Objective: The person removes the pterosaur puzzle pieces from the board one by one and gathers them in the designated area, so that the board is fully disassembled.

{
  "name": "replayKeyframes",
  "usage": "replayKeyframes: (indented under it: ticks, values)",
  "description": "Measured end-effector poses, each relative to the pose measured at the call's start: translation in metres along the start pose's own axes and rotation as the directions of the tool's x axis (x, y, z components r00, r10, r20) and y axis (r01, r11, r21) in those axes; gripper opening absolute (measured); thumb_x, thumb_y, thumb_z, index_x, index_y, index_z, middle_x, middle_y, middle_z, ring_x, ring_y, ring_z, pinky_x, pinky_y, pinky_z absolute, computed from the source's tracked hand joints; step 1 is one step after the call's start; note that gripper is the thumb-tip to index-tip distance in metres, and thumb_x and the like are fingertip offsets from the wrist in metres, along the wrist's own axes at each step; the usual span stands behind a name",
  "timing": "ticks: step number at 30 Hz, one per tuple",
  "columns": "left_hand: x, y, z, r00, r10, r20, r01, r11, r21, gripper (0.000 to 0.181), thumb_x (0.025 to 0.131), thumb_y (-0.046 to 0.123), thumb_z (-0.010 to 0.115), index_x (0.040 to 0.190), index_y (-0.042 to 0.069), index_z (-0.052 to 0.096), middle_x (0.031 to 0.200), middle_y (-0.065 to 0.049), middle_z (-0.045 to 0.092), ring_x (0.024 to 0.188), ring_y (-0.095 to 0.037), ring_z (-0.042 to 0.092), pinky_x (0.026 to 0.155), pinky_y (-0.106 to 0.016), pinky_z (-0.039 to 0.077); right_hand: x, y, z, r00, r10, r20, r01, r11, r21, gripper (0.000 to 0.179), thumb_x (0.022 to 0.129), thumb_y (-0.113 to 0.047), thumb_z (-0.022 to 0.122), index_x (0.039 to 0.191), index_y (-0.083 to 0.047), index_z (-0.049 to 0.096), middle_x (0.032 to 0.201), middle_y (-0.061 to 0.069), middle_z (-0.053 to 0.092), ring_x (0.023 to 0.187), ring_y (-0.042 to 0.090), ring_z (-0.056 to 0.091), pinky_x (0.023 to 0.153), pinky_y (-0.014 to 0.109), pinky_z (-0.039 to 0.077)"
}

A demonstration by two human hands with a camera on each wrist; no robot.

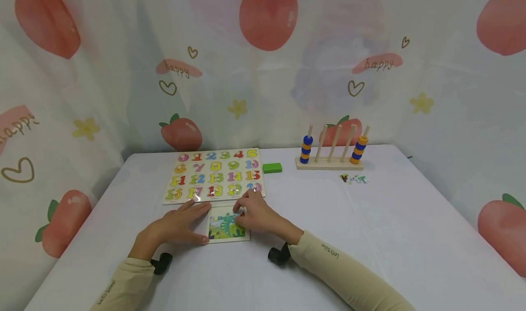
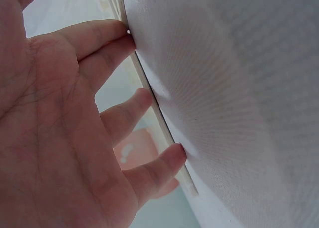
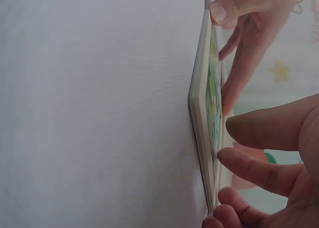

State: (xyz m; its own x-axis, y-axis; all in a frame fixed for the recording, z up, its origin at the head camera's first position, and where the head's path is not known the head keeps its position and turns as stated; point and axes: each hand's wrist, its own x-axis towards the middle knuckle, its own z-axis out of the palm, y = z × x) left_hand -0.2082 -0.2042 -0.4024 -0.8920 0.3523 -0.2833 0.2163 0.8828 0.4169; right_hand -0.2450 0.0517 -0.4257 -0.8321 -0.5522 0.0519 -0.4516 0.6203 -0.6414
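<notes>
A small square picture puzzle [image 1: 227, 229] with a green dinosaur lies flat on the table. My left hand [image 1: 178, 224] spreads along its left side, thumb at the near corner and other fingers by the far corner. In the left wrist view, the fingertips [image 2: 142, 96] touch the edge of a thin board. Over the puzzle's right part is my right hand [image 1: 260, 214], its thumb and index finger bent down at the picture. In the right wrist view the thumb [image 3: 249, 130] and fingers stand apart at the puzzle's surface, with nothing visible between them. The hand hides the puzzle's upper right.
A number board [image 1: 169, 194] lies just behind the puzzle, with a green block [image 1: 272, 168] at its right. Farther right stands a wooden peg rack [image 1: 328, 164] with coloured rings on its end pegs. Small colourful pieces [image 1: 357, 179] lie in front of it.
</notes>
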Motion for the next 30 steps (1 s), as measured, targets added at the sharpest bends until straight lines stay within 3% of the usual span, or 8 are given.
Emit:
replayKeyframes:
  ticks: [7, 18, 26, 30]
  values:
    - [0.0012, -0.0006, 0.0005, 1.0, 0.01, -0.004, -0.01, 1.0, 0.009, 0.099, 0.086, 0.044, 0.09, 0.167, 0.015, 0.041, 0.172, -0.012, 0.035, 0.161, -0.044, 0.014, 0.121, -0.076, 0.019, 0.0007, -0.0004, 0.0007, 1.0, 0.005, -0.005, -0.005, 1.0, -0.017, 0.006, 0.095, -0.011, 0.076, 0.102, -0.01, 0.075, 0.124, 0.01, 0.054, 0.116, 0.03, 0.044, 0.094, 0.043, 0.044]
    - [0.0003, -0.0009, 0.0, 1.0, 0.007, 0.002, -0.007, 1.0, 0.012, 0.099, 0.086, 0.043, 0.09, 0.167, 0.015, 0.04, 0.172, -0.012, 0.035, 0.161, -0.044, 0.014, 0.121, -0.077, 0.018, 0.0009, 0.0007, 0.0017, 0.999, -0.029, -0.03, 0.03, 0.999, 0.033, 0.005, 0.096, -0.007, 0.074, 0.099, -0.01, 0.072, 0.123, 0.01, 0.058, 0.116, 0.03, 0.044, 0.095, 0.044, 0.044]
    - [0.0009, -0.0012, 0.0009, 1.0, 0.021, -0.006, -0.02, 1.0, 0.016, 0.099, 0.086, 0.043, 0.09, 0.167, 0.014, 0.041, 0.171, -0.013, 0.036, 0.16, -0.045, 0.015, 0.12, -0.077, 0.018, 0.0023, 0.0025, 0.0021, 0.994, -0.086, -0.065, 0.091, 0.992, 0.087, 0.008, 0.098, 0.001, 0.069, 0.103, -0.004, 0.074, 0.099, 0.003, 0.069, 0.092, 0.019, 0.055, 0.08, 0.033, 0.047]
    - [0.0019, -0.0027, 0.0024, 1.0, 0.017, -0.006, -0.017, 1.0, 0.009, 0.099, 0.086, 0.043, 0.09, 0.167, 0.015, 0.04, 0.172, -0.012, 0.035, 0.161, -0.044, 0.014, 0.121, -0.077, 0.018, 0.0007, 0.0017, 0.0021, 0.994, -0.075, -0.081, 0.084, 0.99, 0.11, 0.011, 0.1, 0.003, 0.066, 0.104, -0.003, 0.074, 0.094, 0.001, 0.068, 0.084, 0.016, 0.056, 0.074, 0.028, 0.05]
